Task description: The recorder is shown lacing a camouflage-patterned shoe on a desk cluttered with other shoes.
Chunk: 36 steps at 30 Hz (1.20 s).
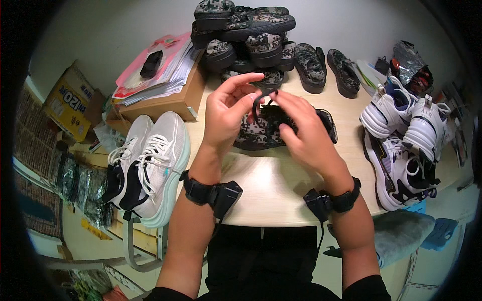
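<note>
My left hand (229,109) pinches a black shoelace (256,107) between thumb and fingers, its index finger stretched out above. The lace bends into a loop in front of the fingertips. At the loop's other side, my right hand (301,128) has its fingertips on the lace, the thumb held apart. Beneath both hands lies a digital-camouflage shoe (254,133) with a dark sole, partly hidden by the hands. Whether a second shoe lies beside it I cannot tell. Each wrist wears a black strap with a small device.
Camouflage shoes (241,28) are stacked at the back, with single ones (310,69) beside them. Grey-white sneakers (163,150) stand left, near a cardboard box (188,99) bearing papers (162,79). White sneakers (388,113) are piled right. The table's front edge (263,225) is near my body.
</note>
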{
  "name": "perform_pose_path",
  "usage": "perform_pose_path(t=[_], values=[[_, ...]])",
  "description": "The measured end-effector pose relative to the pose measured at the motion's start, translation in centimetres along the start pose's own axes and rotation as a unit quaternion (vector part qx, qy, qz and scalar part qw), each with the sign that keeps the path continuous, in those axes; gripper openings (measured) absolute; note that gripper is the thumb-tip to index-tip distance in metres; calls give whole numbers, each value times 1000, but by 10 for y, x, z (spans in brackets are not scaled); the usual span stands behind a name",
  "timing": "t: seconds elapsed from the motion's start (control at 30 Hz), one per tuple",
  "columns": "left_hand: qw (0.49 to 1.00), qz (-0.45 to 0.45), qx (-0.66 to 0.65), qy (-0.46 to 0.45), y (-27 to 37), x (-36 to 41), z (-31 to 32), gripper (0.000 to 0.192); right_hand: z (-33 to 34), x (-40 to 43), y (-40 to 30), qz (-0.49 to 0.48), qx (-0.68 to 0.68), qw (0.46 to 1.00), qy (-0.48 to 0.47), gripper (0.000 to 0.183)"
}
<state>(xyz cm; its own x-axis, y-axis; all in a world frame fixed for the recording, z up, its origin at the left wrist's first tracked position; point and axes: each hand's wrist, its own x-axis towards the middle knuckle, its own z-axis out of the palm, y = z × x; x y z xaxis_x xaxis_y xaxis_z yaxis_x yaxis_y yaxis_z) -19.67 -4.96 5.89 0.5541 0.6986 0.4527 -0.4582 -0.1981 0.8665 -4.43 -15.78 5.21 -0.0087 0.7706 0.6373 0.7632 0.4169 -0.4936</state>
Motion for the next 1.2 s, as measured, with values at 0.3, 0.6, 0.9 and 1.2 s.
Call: perform_pose_path(t=[0.3, 0.6, 0.9, 1.2], values=[[979, -50, 186, -68, -13, 4, -2, 33, -22, 6, -15, -43, 241, 969, 31, 57], [987, 68, -20, -141, 13, 0, 1, 54, -10, 0, 3, -28, 10, 999, -14, 33], [976, -48, 179, -118, 1, 3, -7, 29, -21, 5, 4, -1, 236, 972, -17, 48], [964, -58, 228, -122, -12, 4, -7, 34, -31, 11, -6, -56, 390, 918, 43, 61]])
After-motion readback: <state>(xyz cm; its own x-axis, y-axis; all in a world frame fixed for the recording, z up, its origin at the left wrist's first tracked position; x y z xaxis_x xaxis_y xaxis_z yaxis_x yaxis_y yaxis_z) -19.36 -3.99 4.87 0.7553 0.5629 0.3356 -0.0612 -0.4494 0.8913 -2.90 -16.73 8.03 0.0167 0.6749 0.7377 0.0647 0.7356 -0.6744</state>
